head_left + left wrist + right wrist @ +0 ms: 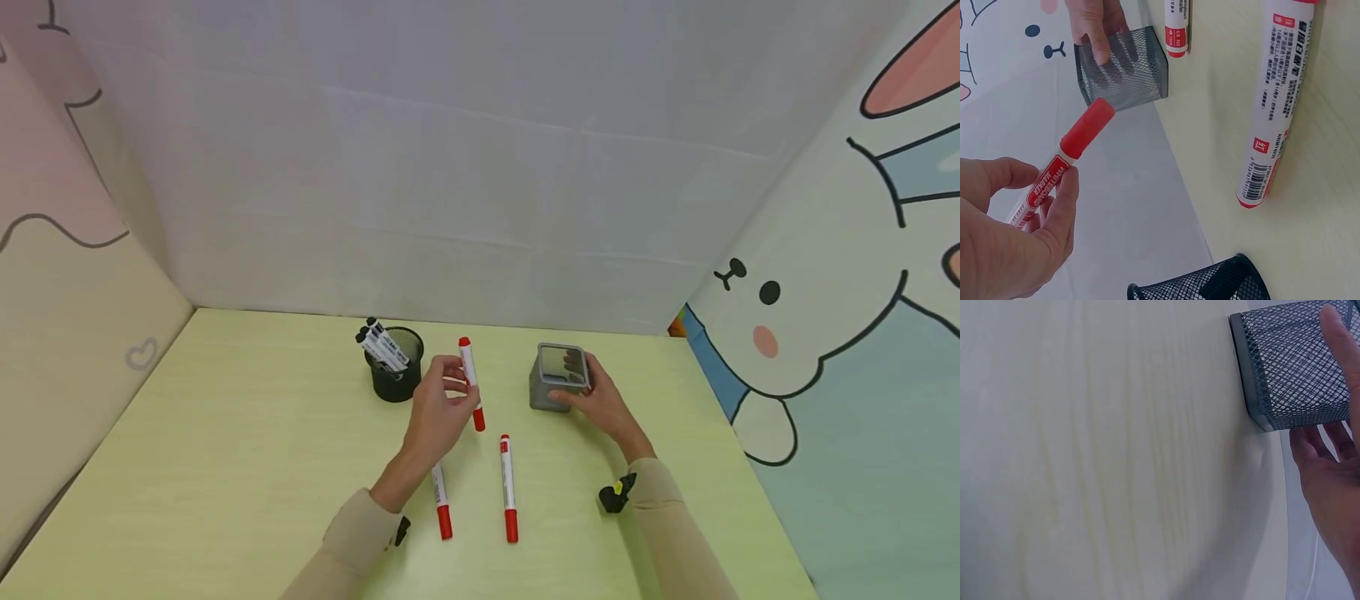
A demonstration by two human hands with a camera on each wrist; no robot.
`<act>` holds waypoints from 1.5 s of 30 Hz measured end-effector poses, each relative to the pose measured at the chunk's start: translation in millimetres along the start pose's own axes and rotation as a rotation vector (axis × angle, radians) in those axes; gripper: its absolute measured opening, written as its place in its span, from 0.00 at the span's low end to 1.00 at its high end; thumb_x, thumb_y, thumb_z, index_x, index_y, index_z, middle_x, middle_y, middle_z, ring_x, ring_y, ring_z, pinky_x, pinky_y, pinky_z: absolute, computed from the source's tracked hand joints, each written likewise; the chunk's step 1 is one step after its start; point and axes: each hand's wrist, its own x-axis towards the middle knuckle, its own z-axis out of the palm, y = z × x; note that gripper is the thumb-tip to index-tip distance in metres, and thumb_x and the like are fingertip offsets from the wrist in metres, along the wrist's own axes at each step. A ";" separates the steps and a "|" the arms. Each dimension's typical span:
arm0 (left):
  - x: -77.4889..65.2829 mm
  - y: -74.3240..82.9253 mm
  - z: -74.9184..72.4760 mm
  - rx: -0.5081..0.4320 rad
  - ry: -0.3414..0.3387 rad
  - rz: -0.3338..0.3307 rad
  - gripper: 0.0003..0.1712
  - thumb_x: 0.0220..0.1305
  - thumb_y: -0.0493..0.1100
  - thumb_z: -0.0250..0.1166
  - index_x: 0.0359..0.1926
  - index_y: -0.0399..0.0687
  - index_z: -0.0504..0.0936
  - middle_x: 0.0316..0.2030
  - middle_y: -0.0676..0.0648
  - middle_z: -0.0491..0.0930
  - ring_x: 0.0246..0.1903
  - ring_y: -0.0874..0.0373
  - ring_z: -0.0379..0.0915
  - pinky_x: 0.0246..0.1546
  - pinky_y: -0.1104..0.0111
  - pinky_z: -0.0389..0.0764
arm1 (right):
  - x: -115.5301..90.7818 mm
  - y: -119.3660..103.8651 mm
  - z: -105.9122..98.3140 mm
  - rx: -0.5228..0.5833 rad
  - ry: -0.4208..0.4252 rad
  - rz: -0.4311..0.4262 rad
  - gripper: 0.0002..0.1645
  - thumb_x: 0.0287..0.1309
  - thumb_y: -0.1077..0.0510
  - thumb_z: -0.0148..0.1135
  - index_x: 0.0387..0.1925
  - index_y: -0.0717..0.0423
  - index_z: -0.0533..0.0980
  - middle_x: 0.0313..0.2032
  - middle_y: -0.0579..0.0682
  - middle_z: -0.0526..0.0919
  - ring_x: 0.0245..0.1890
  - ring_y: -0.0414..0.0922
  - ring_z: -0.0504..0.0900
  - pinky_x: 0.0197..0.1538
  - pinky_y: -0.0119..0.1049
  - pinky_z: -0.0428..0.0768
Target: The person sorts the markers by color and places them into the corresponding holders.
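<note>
My left hand [441,410] pinches a red whiteboard marker [468,362] between thumb and fingers, lifted off the table with its red cap [1088,128] pointing away from the palm. To the right, my right hand [606,407] grips a square grey mesh pen holder [551,392], thumb on the near side and fingers round the far right side. In the right wrist view the mesh wall [1300,362] shows between thumb and fingers. Two more red markers lie on the table: one [508,487] in the middle, the other [441,504] partly hidden behind my left wrist.
Left of my left hand stands a round black mesh pen cup [396,385] with several black-capped markers [384,346] leaning in it. The light yellow table [247,433] meets a white sheet [450,208] at the back and a printed cartoon panel [840,375] on the right.
</note>
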 end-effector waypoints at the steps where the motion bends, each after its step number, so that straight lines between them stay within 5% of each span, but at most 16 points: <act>1: 0.8 -0.1 1.0 -0.003 0.000 0.005 0.23 0.67 0.31 0.67 0.60 0.37 0.71 0.48 0.39 0.78 0.45 0.48 0.81 0.46 0.61 0.88 | -0.2 0.0 0.1 -0.001 0.001 0.003 0.50 0.59 0.65 0.74 0.76 0.58 0.57 0.68 0.64 0.70 0.70 0.60 0.68 0.60 0.18 0.69; 45: 39.0 18.8 45.4 -0.119 -0.045 0.055 0.23 0.70 0.31 0.65 0.61 0.37 0.68 0.52 0.39 0.76 0.51 0.46 0.80 0.54 0.58 0.84 | 0.7 5.0 -0.1 -0.020 0.015 0.005 0.51 0.58 0.64 0.75 0.76 0.56 0.57 0.68 0.62 0.70 0.70 0.58 0.68 0.61 0.19 0.69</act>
